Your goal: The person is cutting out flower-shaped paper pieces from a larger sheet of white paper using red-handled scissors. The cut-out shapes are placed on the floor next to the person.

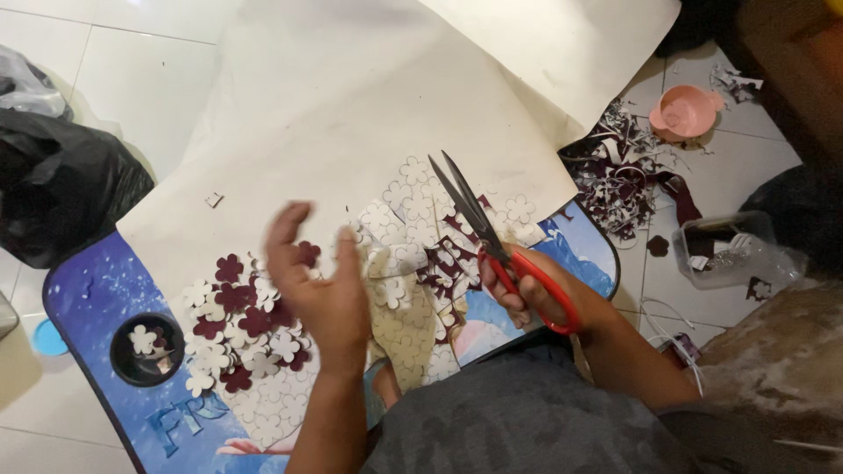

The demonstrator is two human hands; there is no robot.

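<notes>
Over a small blue lap table (97,290), the left hand (320,281) is raised with its back to the camera, fingers spread and loosely curled, grasping nothing; its fingertips sit just beside a cut paper sheet (404,263) printed with flower outlines. Below that hand lies a pile of maroon and white paper flowers (233,320). On the other side, the right hand (536,290) is clenched through the red handles of a pair of scissors (492,237), whose blades stand parted and point up and away over the sheet. Paper scraps (619,180) and a pink bowl (683,112) lie on the tiled floor further right.
</notes>
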